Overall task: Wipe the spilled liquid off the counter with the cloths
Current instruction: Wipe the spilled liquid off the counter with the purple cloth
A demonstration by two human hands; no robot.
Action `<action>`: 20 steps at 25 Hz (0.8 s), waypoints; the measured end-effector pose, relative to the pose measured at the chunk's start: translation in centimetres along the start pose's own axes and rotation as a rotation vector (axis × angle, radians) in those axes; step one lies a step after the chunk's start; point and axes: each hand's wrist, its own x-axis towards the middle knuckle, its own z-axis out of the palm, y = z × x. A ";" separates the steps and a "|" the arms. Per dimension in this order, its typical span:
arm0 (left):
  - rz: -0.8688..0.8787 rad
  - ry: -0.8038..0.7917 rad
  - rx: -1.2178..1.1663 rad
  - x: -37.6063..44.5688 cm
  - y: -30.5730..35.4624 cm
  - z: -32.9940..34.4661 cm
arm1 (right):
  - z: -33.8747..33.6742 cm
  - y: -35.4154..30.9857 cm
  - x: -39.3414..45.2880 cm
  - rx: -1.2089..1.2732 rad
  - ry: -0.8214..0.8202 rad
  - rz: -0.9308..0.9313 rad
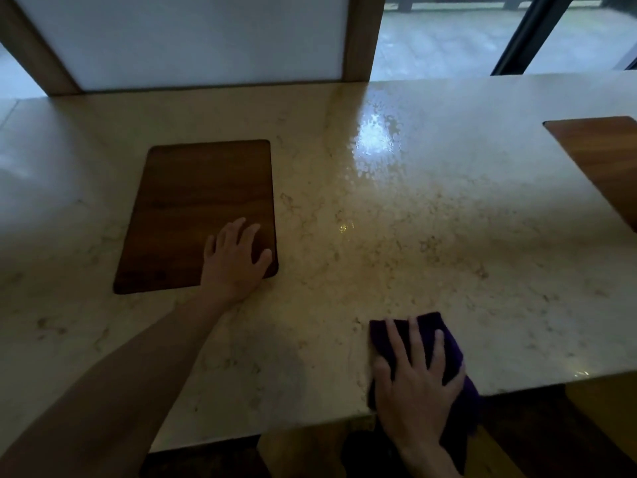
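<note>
Your right hand (418, 381) presses flat, fingers spread, on one purple cloth (444, 343) at the counter's (448, 236) near edge. Your left hand (234, 260) rests open on one board (193, 208); a second board (599, 157) lies far right. Wet sheen (375, 139) beyond the cloth.

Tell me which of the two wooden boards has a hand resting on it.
The full board on the counter's left: the left hand lies flat on its near right corner. The other board, cut off at the right edge, is untouched.
</note>
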 end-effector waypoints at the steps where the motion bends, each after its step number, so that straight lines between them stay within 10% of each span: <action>1: -0.011 0.013 0.010 0.2 -0.3 0.1 | 0.3 -1.7 0.0 -0.004 -0.018 0.018; 8: -0.103 0.044 0.052 5.6 -3.1 0.2 | -0.2 -8.9 10.6 -0.001 -0.041 0.056; 20: -0.111 -0.008 0.178 6.4 -3.7 0.4 | -8.6 -16.8 53.9 0.090 0.103 -0.025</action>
